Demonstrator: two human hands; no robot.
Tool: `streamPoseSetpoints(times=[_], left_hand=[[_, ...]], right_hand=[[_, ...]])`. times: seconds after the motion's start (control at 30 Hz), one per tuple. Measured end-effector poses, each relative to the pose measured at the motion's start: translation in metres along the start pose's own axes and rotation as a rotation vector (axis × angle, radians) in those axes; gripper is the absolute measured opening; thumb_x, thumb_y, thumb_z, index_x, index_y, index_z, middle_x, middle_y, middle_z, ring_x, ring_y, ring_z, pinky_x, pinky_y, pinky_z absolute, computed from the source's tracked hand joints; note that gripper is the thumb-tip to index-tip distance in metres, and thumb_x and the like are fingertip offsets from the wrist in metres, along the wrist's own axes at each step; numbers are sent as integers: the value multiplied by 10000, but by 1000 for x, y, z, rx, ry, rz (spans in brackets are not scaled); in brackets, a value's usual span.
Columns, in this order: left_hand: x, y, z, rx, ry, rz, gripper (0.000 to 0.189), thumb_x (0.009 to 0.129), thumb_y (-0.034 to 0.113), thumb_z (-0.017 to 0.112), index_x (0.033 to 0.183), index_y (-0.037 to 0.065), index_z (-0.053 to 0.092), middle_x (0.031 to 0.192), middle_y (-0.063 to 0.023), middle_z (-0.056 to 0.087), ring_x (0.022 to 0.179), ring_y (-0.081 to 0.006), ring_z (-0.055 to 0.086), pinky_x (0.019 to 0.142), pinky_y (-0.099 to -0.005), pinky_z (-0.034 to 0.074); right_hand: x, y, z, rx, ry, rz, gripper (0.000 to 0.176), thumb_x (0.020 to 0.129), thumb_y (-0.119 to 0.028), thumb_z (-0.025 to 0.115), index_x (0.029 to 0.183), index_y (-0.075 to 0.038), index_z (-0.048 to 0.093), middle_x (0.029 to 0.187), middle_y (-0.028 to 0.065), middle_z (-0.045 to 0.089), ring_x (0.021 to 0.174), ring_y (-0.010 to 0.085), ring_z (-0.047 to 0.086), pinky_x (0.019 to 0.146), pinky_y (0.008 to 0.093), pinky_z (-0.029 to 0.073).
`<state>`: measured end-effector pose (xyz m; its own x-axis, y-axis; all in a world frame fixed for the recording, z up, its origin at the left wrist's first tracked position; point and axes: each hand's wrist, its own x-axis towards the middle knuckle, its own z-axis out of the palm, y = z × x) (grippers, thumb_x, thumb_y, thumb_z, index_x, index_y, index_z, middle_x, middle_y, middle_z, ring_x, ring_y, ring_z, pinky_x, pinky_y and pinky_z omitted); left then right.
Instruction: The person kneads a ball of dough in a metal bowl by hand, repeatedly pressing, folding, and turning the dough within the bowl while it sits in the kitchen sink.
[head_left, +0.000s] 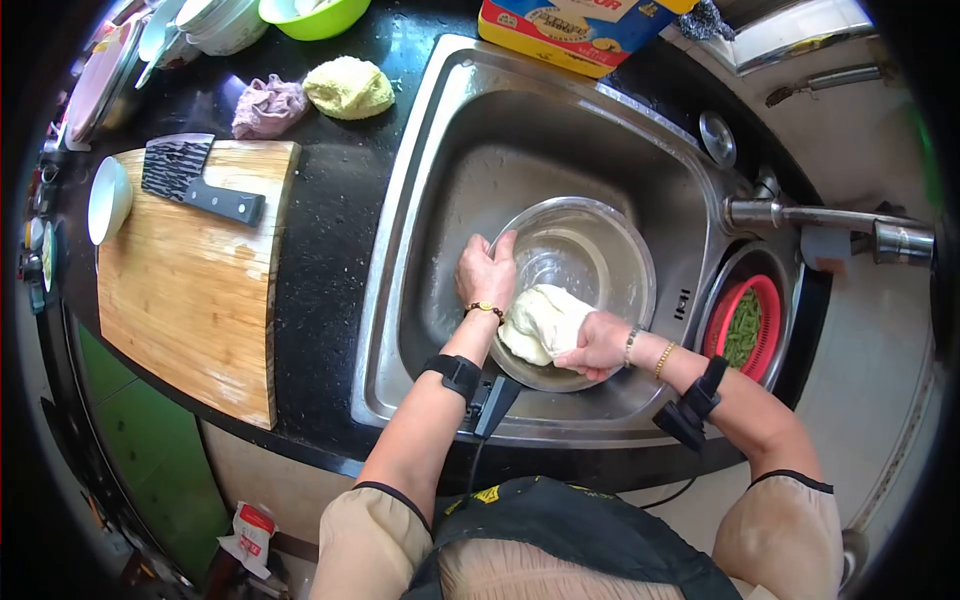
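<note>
A round metal basin (pixel 625 240) stands in the steel sink (pixel 455 150). My left hand (pixel 486 272) grips the basin's left rim, thumb and fingers around the edge. A white cloth (pixel 545 320) is bunched over the near left part of the basin. My right hand (pixel 598 345) is closed on the cloth's right side, at the basin's near edge. Bare metal shows across the far part of the basin.
Left of the sink lie a cutting board (pixel 185 290), a cleaver (pixel 200 180), a white bowl (pixel 110 200) and two crumpled cloths (pixel 348 88). A faucet (pixel 800 215) and a red basket (pixel 768 300) holding green pieces are on the right. A box (pixel 580 30) stands behind.
</note>
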<state>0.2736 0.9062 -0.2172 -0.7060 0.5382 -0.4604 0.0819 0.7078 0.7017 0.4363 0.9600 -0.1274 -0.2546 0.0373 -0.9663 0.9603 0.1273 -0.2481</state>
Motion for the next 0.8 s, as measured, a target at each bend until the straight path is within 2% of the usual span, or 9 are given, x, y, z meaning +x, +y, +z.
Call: streamPoseSetpoints(times=[0.03,0.07,0.13,0.17,0.2,0.37,0.5,0.57,0.8], left_hand=[[-2,0,0,5,-13,-5,474,769,455,648,693,12,498,695,-192,589,678,-390,569,612,-455,426],[-3,2,-2,-2,-18,-13,472,772,456,644,694,13,500,697,-195,589,684,-393,571,613,-458,426],[-1,4,-3,-9,-23,-13,471,775,457,640,696,13,502,699,-198,590,691,-396,573,614,-461,426],[-1,4,-3,-3,-27,-16,471,776,458,638,697,13,503,701,-201,589,695,-399,572,615,-463,425],[0,4,-3,3,-32,-16,472,776,459,635,698,12,505,703,-203,589,699,-403,572,616,-465,424],[2,0,0,4,-38,11,467,776,448,633,693,8,500,701,-211,581,698,-407,565,617,-465,421],[4,-1,1,-5,-33,19,463,774,430,639,675,3,488,674,-206,563,665,-401,549,613,-460,415],[5,-2,1,-11,-45,20,464,774,427,642,668,3,485,664,-199,559,650,-394,543,609,-458,412],[2,-5,3,-127,-19,4,456,765,400,676,630,20,463,573,-142,506,538,-304,482,560,-425,405]], right_hand=[[0,-9,1,-97,-7,31,438,832,-387,623,587,-25,635,535,30,621,544,141,637,554,266,513],[4,-13,7,-85,-11,36,438,832,-387,623,587,-25,635,535,30,621,544,141,637,554,266,513],[10,-19,12,-369,109,4,429,831,-387,609,594,-32,648,514,31,614,664,171,659,672,296,513],[11,-24,12,-380,98,52,383,803,-396,632,680,-35,677,635,61,662,801,216,659,760,324,499],[12,-26,14,-373,102,53,383,803,-396,632,680,-35,677,635,61,662,801,216,659,760,324,499],[30,-21,36,-581,377,75,370,751,-403,684,857,-48,690,928,122,676,892,255,650,772,335,505],[43,-16,51,-572,458,111,268,767,-332,669,841,-76,701,873,106,686,865,232,661,735,332,520],[53,-10,58,-640,536,139,154,781,-225,629,840,-107,708,838,84,692,825,214,672,691,324,530],[67,2,59,-653,556,116,152,778,-115,569,828,-135,710,808,69,693,796,197,678,645,303,534]])
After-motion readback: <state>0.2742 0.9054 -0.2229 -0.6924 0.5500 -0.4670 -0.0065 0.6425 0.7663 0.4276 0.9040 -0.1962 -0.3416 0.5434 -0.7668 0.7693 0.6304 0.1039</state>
